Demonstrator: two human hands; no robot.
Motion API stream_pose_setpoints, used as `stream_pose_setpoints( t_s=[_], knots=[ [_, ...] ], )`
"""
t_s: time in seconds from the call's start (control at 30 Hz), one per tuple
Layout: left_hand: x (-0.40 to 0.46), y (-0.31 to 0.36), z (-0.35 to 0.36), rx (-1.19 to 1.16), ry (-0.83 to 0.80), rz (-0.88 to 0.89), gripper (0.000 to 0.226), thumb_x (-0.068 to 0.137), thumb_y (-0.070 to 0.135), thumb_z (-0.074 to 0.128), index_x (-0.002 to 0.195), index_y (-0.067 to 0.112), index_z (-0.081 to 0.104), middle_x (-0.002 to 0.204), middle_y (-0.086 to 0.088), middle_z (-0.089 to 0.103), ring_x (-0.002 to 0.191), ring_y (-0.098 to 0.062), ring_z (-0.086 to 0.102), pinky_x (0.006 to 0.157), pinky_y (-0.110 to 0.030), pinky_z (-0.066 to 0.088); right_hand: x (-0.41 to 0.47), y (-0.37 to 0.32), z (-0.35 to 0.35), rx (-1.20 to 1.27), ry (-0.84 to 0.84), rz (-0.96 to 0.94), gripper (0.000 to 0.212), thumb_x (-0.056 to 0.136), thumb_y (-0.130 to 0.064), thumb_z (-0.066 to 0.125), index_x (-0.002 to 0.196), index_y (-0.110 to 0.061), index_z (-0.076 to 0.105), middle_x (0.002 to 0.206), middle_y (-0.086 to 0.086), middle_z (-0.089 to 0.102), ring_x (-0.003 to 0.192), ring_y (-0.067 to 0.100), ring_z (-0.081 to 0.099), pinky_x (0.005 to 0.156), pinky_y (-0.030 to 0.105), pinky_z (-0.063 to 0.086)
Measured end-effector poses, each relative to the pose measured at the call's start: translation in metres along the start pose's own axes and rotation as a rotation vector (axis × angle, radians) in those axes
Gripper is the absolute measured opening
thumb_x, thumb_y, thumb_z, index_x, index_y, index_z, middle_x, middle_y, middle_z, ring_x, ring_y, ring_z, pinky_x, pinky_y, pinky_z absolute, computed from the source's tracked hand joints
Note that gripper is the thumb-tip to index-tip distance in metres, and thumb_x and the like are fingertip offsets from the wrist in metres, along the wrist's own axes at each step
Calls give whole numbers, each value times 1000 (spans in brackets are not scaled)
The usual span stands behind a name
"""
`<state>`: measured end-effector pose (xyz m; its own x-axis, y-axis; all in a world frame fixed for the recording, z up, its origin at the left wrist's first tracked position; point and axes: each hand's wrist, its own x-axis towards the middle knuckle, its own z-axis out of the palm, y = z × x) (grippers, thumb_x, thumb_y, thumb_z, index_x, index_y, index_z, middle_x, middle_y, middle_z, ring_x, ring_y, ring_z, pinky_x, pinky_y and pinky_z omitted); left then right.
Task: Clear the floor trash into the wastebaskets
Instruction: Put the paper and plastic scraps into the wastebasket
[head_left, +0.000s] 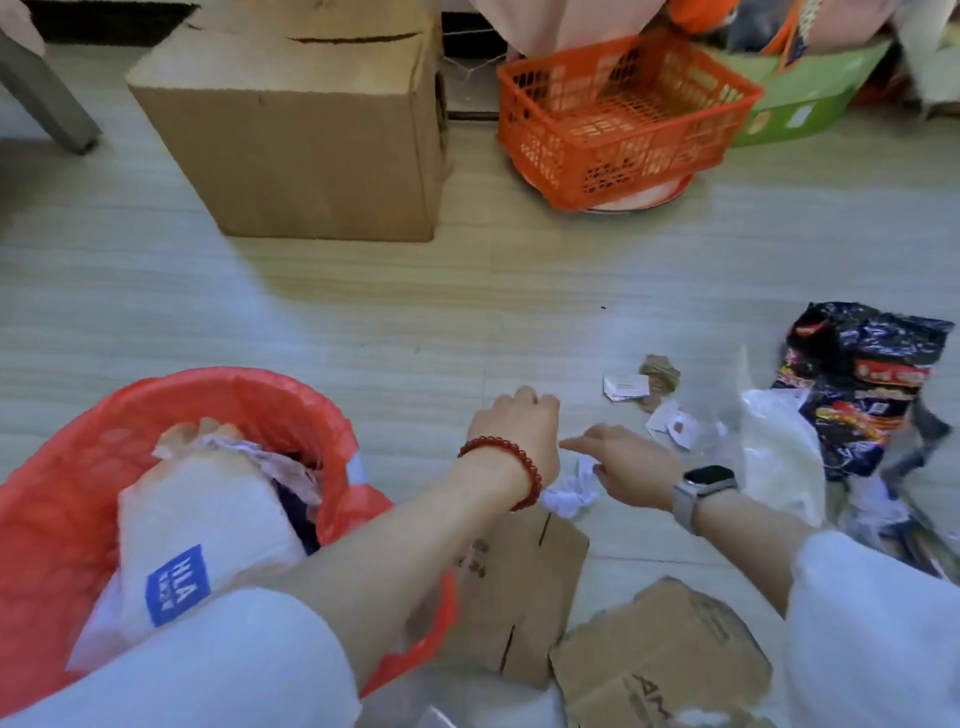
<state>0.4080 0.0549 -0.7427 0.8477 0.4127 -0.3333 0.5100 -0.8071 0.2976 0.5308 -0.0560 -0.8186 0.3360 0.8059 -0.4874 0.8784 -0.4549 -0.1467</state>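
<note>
A red wastebasket (234, 382) lined with a red bag stands at the lower left, stuffed with a white HLA bag (176, 577) and crumpled paper. My left hand (519, 431), wearing a red bead bracelet, hovers over the floor with its fingers curled under and nothing visible in them. Just to its right, my right hand (628, 467), which wears a watch, pinches a crumpled white paper (569, 496) with its thumb while the index finger points left. Flat cardboard pieces (524, 587) lie below both hands. Paper tags (626, 387), a twine bundle (660, 374), a clear plastic bag (779, 452) and a black snack wrapper (862, 384) are scattered to the right.
A large cardboard box (311, 145) stands at the back centre. An orange plastic crate (623, 114) sits on a white disc to its right, with a green box (810, 88) behind it. A grey furniture leg (47, 98) is at the far left.
</note>
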Motion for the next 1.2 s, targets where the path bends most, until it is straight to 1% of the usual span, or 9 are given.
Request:
stream_pose_setpoints(
  t_s=[0.13, 0.23, 0.37, 0.5, 0.7, 0.83, 0.93, 1.0, 1.2],
  knots=[
    [17, -8, 50, 111, -260, -160, 37, 92, 22, 44, 127, 12, 40, 131, -10, 40, 122, -30, 39, 95, -40, 37, 9, 6, 43, -178, -109, -158, 74, 87, -6, 43, 145, -40, 11, 155, 4, 7, 142, 29, 10, 100, 45, 37],
    [23, -18, 87, 98, -315, -157, 34, 93, 25, 39, 124, 18, 51, 131, -7, 45, 122, -27, 41, 102, -38, 36, 16, 21, 73, -207, -18, -204, 56, 92, -18, 40, 143, -35, 22, 147, 7, 23, 135, 27, 22, 94, 42, 37],
    [18, -15, 115, 186, -257, -105, 35, 91, 24, 35, 113, 15, 61, 124, -6, 52, 116, -26, 45, 100, -35, 34, 9, 43, 84, -81, 305, -209, 15, 71, -19, 74, 82, -12, 66, 83, 15, 60, 75, 30, 60, 52, 29, 44],
    [12, -5, 125, 243, -229, -120, 37, 88, 28, 37, 112, 16, 63, 128, -3, 52, 121, -23, 42, 109, -36, 18, 1, 66, 94, 84, 420, -156, 31, 48, -4, 83, 52, -5, 53, 69, 16, 59, 53, 29, 56, 38, 19, 29],
    [21, 2, 126, -78, -63, -187, 65, 88, 35, 47, 145, 25, 16, 152, -2, 21, 137, -18, 25, 115, -39, 9, -5, 71, 88, 369, 529, -239, 27, 64, 1, 72, 54, -8, 48, 112, 18, 63, 87, 38, 61, 58, 31, 47],
    [29, 18, 114, -405, -26, -34, 102, 74, 42, 69, 128, 56, -17, 153, 12, -11, 140, -11, 12, 96, -27, 28, -15, 68, 79, 341, 491, -334, 10, 75, -13, 69, 69, -8, 64, 98, 18, 62, 83, 37, 58, 62, 39, 48],
    [39, 24, 114, -532, -46, 47, 80, 70, 34, 76, 135, 40, 29, 148, 0, 23, 133, -12, 26, 104, -22, 26, -21, 67, 68, 491, 478, -344, 8, 80, -11, 65, 84, -7, 70, 82, 10, 52, 64, 23, 48, 54, 33, 42],
    [45, 27, 113, -621, -4, 39, 35, 73, 28, 75, 103, 19, 59, 112, -2, 57, 104, -15, 52, 97, -31, 42, -26, 69, 63, 700, 457, -253, 17, 85, -6, 61, 100, -6, 69, 81, 0, 47, 64, 17, 48, 61, 21, 41],
    [65, 48, 110, -859, 102, -92, 16, 71, 26, 59, 61, 13, 60, 85, 8, 57, 79, -8, 53, 63, -16, 42, -49, 129, 60, 590, 591, 134, 46, 83, -22, 65, 125, -13, 51, 120, 6, 49, 112, 23, 49, 93, 38, 43]
  ],
)
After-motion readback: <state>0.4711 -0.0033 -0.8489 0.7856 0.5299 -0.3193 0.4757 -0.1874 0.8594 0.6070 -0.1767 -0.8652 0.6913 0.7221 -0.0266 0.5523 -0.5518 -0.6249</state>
